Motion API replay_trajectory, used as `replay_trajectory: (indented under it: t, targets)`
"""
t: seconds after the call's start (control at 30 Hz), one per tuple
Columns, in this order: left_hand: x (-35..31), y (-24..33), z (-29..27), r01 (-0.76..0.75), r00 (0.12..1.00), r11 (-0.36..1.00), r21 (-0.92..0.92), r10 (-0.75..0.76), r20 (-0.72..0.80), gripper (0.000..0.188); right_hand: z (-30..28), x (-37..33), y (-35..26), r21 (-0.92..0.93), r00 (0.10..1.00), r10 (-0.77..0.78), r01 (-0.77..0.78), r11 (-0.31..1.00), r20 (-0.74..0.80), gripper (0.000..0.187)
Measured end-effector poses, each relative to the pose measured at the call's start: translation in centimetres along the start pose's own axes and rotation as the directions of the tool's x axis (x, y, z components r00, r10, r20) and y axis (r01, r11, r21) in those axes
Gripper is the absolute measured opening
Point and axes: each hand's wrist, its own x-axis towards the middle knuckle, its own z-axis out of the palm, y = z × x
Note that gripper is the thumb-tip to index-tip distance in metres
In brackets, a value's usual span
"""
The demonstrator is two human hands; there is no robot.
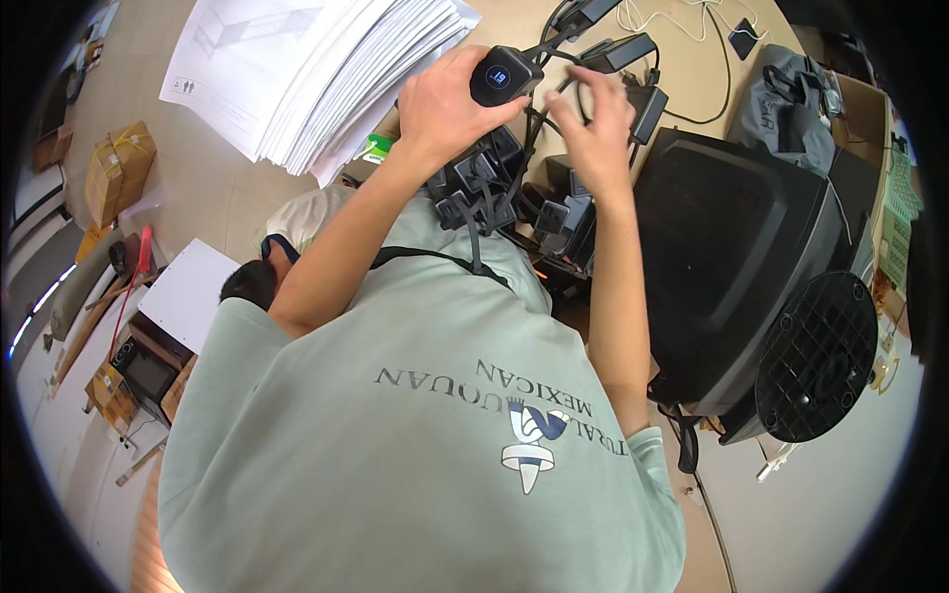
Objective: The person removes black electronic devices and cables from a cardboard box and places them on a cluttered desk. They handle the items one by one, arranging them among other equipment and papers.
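My left hand [438, 111] is closed around a small black box-shaped device [502, 77] with a lit round display on its face. Just to its right, my right hand [599, 127] has its thumb and fingers spread apart beside some black cables, and nothing shows in its grasp. Black power adapters [620, 52] with leads lie beyond and right of that hand. Below both hands, close to my body, sits a cluster of black plugs and adapters [478, 170] with tangled cords. More plugs [556, 219] are bunched under my right forearm.
A thick stack of printed sheets [326, 74] covers the table's left part. On the right stand a large black plastic case [727, 257], a grey bag [786, 114] and a round black base [819, 356]. White cables [682, 8] trail at the far edge; a cardboard box [121, 170] sits on the floor.
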Motion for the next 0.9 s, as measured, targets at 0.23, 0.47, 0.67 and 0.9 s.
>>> replay_trajectory:
  t: [0.23, 0.47, 0.67, 0.9]
  targets:
    - [0.1, -0.3, 2.5, -0.076, 0.996, 0.989, 0.128, 0.069, 0.056, 0.059, 4.6, 2.9, 2.2, 0.401, 0.965, 0.164, -0.236, 0.885, 0.207, 0.078]
    - [1.6, -2.5, 1.0, -0.226, 0.972, 0.973, -0.038, 0.228, 0.048, 0.056, 8.8, 3.1, 7.9, 0.426, 0.956, 0.216, -0.284, 0.859, 0.200, 0.070]
    - [0.9, -4.1, 0.4, -0.193, 0.959, 0.973, 0.130, 0.159, 0.235, 0.059, 10.3, 2.4, 7.9, 0.480, 0.868, 0.321, -0.481, 0.733, 0.379, 0.063]
    - [0.8, -5.0, 1.3, -0.179, 0.926, 0.962, 0.204, 0.095, 0.364, 0.086, 13.0, 2.8, 10.2, 0.170, 0.900, 0.315, -0.376, 0.911, 0.303, 0.062]
